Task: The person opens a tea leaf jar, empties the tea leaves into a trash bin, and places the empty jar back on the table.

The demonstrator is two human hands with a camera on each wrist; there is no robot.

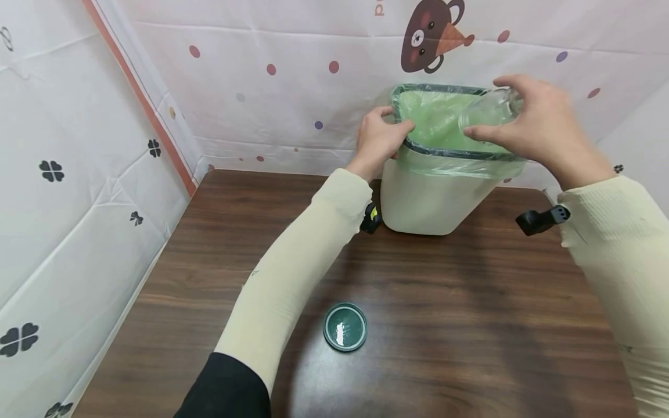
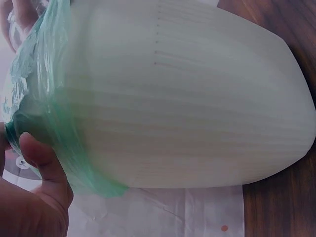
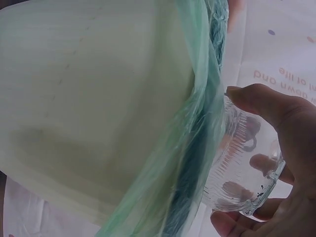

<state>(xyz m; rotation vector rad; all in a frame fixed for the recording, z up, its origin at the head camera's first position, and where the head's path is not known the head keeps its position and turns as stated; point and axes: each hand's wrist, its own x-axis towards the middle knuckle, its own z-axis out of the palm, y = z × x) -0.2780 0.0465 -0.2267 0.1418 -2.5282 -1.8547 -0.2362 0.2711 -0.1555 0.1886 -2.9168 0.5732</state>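
Note:
A cream-white trash bin, tipped slightly, stands at the back of the table with a translucent green bag lining it and folded over its rim. My left hand grips the left side of the rim, thumb and fingers on either side of it. My right hand holds a clear glass jar by its sides, tilted sideways at the right part of the bin's opening. The jar looks clear, with ribbed walls in the right wrist view. On the table lies a round green lid.
The brown wood-grain table runs up to a printed white sheet behind the bin. Another white sheet with clover prints hangs along the left edge.

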